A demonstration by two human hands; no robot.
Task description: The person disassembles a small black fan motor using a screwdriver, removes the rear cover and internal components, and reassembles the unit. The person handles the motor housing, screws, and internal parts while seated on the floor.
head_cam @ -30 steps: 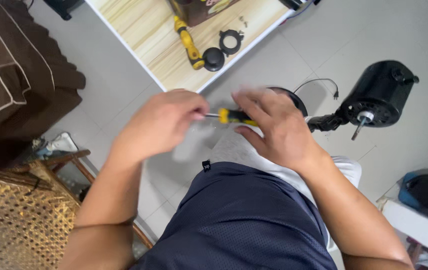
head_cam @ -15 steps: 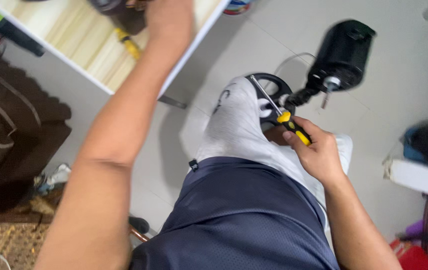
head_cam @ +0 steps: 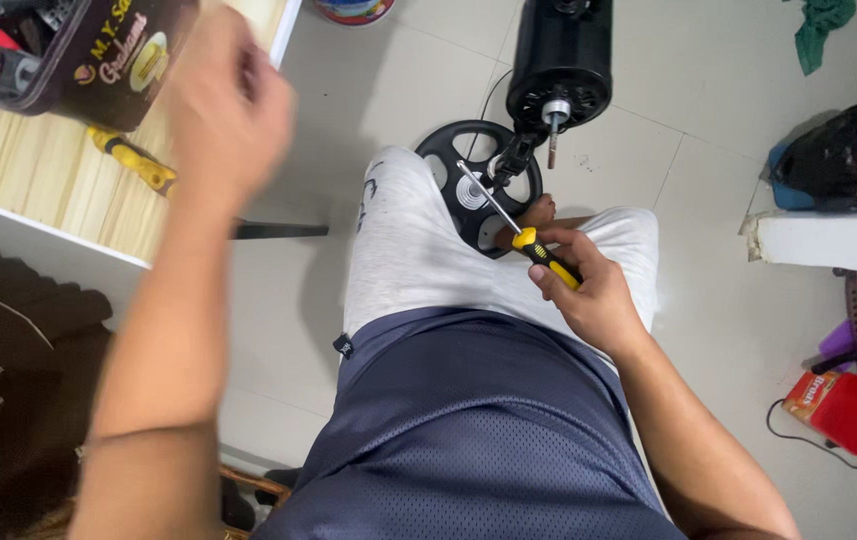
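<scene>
The right hand (head_cam: pixel 589 290) grips a yellow-handled screwdriver (head_cam: pixel 519 235), its shaft slanting far-left toward the black fan base (head_cam: pixel 469 165) on the floor, while the blurred left hand (head_cam: pixel 229 105), grip unclear, hovers over the desk (head_cam: pixel 39 190).

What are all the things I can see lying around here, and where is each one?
Screwdriver: one, yellow and black handle, metal shaft, in the right hand over the lap.
Second screwdriver: one, yellow handle, on the wooden table.
Box: one, dark brown, holding tools, top left on the table.
Table: one, pale wood with white edge, left.
Fan motor: one, black, on the floor at top.
Round base: one, black, spoked, on the floor by the knees.
Red packet: one, lower right on the floor.
Green cloth: one, top right.
Left hand: blurred, raised near the box, holding nothing visible.
Right hand: gripping the screwdriver.
</scene>
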